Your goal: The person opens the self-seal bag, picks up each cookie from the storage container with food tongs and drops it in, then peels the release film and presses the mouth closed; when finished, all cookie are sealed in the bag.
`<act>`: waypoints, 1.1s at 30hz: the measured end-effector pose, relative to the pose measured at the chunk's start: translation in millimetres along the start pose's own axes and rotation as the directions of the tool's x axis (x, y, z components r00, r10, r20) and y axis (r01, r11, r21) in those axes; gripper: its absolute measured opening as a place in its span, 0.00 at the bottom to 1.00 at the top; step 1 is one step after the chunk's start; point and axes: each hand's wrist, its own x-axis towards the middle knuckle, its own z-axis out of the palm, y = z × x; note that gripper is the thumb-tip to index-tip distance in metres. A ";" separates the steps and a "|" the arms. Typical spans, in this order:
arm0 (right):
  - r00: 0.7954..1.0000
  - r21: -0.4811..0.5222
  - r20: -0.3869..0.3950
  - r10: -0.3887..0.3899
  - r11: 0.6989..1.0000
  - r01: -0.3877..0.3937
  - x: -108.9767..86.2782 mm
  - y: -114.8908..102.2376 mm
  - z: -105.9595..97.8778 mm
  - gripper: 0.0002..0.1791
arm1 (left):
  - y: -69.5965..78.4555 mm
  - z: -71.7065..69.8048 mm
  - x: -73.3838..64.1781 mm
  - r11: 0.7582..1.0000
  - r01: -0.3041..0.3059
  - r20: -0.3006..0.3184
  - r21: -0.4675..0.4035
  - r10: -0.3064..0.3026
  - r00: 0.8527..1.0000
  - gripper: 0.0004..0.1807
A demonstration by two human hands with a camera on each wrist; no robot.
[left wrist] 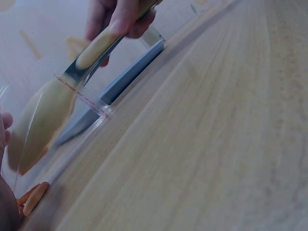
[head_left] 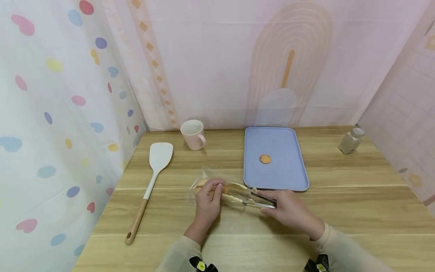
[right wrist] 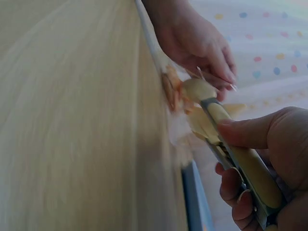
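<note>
Cookies (left wrist: pixel 35 198) are lying inside a clear plastic bag (head_left: pixel 205 173) mid-table, left of the blue tray (head_left: pixel 285 175). They look light and brittle, so a gentle hold across their flat faces seems best. The left hand (head_left: pixel 209 202) is pinching the thin, probably slippery bag; the right hand (head_left: pixel 289 207) is gripping tongs (right wrist: pixel 248 166) that are reaching into it, their bite unclear. One cookie (head_left: pixel 265 159) is resting on the tray.

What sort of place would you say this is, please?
Probably an indoor tabletop set up for kitchen-style work, though any room beyond is hidden: patterned curtains hang behind a wooden table, and a white spatula with a wooden handle lies on it.
</note>
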 end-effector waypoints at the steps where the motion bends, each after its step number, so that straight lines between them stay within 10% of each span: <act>1: 1.000 -0.003 -0.008 -0.003 1.000 0.003 2.6 -1.7 3.3 0.29 | 0.0 -0.1 0.3 1.000 -0.009 -0.003 -0.007 0.008 1.000 0.06; 33: 0.998 -0.086 -0.053 -0.034 0.996 0.029 14.0 -12.4 20.7 0.29 | -3.3 0.7 1.1 0.996 -0.087 0.016 -0.024 0.087 0.996 0.09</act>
